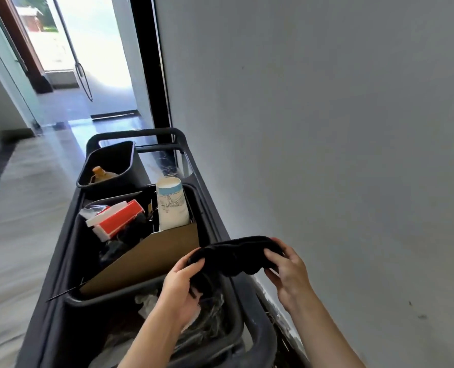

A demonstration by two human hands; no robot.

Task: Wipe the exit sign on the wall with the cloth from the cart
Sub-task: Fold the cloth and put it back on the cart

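Observation:
A black cloth point(231, 257) is bunched between both hands above the near right part of the dark cart point(210, 216). My left hand point(180, 290) grips its left end from below. My right hand point(287, 269) pinches its right end, close to the grey wall point(326, 128). No exit sign shows in this view.
The cart's middle bin holds a red and white box point(114, 219), a white paper cup point(171, 205) and a brown cardboard sheet point(151, 256). A far bin point(109, 160) holds an orange-capped bottle. A black door frame point(151, 62) and glass doors stand ahead; open floor lies left.

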